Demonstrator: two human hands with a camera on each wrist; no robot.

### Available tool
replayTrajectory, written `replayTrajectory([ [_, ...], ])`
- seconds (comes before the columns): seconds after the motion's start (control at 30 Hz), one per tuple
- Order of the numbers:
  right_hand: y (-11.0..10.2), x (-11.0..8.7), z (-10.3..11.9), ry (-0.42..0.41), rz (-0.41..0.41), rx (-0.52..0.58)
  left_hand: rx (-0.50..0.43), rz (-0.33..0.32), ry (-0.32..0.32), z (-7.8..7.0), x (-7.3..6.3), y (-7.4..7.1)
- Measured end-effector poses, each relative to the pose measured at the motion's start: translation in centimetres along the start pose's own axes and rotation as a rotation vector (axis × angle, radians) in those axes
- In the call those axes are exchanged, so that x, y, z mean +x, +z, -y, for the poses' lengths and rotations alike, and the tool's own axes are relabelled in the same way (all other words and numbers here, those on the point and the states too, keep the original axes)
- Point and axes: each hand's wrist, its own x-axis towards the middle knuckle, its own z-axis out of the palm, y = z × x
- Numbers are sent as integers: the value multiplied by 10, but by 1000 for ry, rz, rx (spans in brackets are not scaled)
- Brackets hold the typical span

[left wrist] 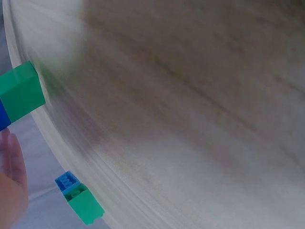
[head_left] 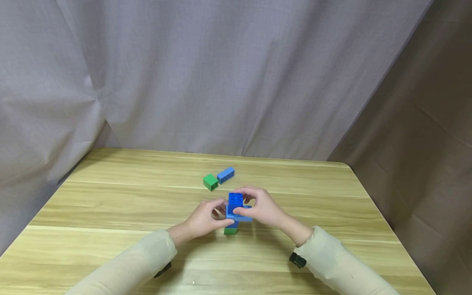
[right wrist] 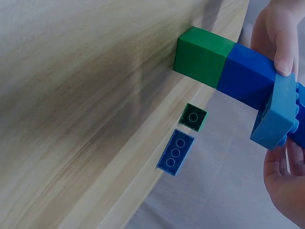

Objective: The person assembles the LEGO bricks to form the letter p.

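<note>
Pale-grained wooden table. Left-hand grip pinching light-blue plastic brick; right-hand grip closed on dark-blue studded brick atop it. Both in upright stack, green block lowest. Beyond: loose green brick, narrow blue brick.

Nothing legible to call right now; not a word, label, brand, number or sign can be read in the head view or in either wrist view.
</note>
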Motion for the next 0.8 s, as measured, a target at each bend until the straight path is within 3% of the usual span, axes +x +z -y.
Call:
replayTrajectory([
  [0.8,4,-5,3,-115,-16,-142,-3,-3,9,-1,0,-1],
])
